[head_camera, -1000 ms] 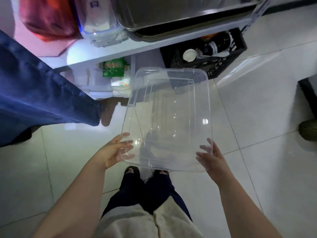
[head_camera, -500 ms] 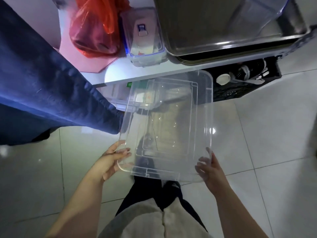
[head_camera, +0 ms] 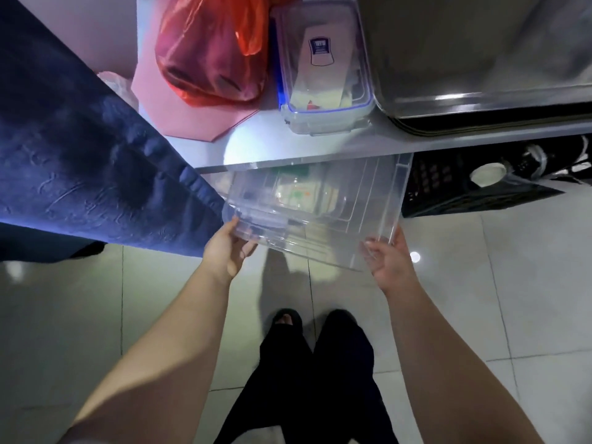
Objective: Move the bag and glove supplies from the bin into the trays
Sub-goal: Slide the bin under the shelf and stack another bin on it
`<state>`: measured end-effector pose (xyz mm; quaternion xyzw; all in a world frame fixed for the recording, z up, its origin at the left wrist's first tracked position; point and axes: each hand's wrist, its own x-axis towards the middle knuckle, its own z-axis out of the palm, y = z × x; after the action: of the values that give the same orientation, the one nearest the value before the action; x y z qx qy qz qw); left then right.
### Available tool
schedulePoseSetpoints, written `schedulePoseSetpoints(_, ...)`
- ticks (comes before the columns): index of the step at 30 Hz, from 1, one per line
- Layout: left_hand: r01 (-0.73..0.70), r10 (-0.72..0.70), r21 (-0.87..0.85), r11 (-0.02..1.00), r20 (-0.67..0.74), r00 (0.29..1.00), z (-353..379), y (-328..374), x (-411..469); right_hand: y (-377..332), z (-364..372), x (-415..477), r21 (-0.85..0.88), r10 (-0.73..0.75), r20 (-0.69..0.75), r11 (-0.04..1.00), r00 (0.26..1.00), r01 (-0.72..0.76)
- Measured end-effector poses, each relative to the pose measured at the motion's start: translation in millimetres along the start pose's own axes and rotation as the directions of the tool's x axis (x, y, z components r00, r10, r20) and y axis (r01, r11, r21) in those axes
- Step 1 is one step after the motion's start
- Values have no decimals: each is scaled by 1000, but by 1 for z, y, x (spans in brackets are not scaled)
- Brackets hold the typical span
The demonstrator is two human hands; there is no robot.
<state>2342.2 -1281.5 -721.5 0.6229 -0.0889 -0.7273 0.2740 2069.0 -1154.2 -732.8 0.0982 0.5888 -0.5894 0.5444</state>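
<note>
A clear plastic lid (head_camera: 362, 216) is held level below the white table's front edge (head_camera: 320, 152). My left hand (head_camera: 229, 251) grips its near left corner and my right hand (head_camera: 389, 261) grips its near right corner. The lid's far end reaches under the table, over a clear bin (head_camera: 288, 190) with green and white packets showing through. On the table stand stacked steel trays (head_camera: 480, 59), a clear blue-trimmed box (head_camera: 323, 65) and a red plastic bag (head_camera: 211, 49).
A dark blue cloth (head_camera: 80, 149) hangs off the table at the left, touching the lid's left corner. A black crate (head_camera: 474, 184) with bottles stands under the table at the right. My feet (head_camera: 317, 322) are on the pale tiled floor.
The lid has gone forward and down from a raised tilt to lying flat under the table edge. My view has moved up over the table.
</note>
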Motion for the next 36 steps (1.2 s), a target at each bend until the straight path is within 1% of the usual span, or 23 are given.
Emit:
schedulePoseSetpoints(4,-7,2,-77,997,-78,997,6,6,24,-5,28,36,-133,-26,9,991,1000,27)
schedulePoseSetpoints(6,52,-65,-113,992,-117,991,8,13,31,-7,38,48,-189,-29,35,981,999,35)
schedulePoseSetpoints(8,76,-107,-215,974,-134,985,9,18,36,-5,47,58,-199,-4,77,980,997,20)
schedulePoseSetpoints(10,30,-79,-304,952,-149,986,10,20,40,0,53,63,-224,31,115,974,993,-4)
schedulePoseSetpoints(11,-7,-45,-314,949,-159,986,10,22,40,3,54,64,-245,42,127,969,991,-10)
schedulePoseSetpoints(13,-48,5,-307,950,-139,990,10,20,39,7,51,66,-253,46,135,967,990,-11)
schedulePoseSetpoints(17,-34,17,-286,958,-63,998,8,-4,27,-1,31,72,-202,41,77,979,996,-24)
schedulePoseSetpoints(20,14,-26,-262,965,-44,999,15,-40,7,-15,1,73,-211,43,43,977,998,-33)
schedulePoseSetpoints(23,119,-118,-204,972,17,993,23,-83,-14,-36,-32,74,-255,50,-24,965,998,-54)
schedulePoseSetpoints(26,182,-175,-149,972,56,983,25,-110,-26,-56,-55,75,-345,48,7,938,999,-42)
schedulePoseSetpoints(28,146,-143,-139,979,31,989,25,-110,-29,-62,-61,76,-394,57,46,919,997,-35)
schedulePoseSetpoints(30,61,-66,-141,988,-30,997,22,-104,-26,-65,-59,76,-411,67,72,911,995,-32)
schedulePoseSetpoints(33,-39,25,-112,993,-122,992,13,-91,-22,-67,-56,78,-318,122,109,944,987,-82)
schedulePoseSetpoints(35,-56,46,-63,996,-148,988,8,-84,-22,-68,-57,80,-258,174,131,956,976,-136)
schedulePoseSetpoints(36,-56,49,-40,998,-157,986,6,-81,-22,-67,-58,82,-265,188,123,952,974,-150)
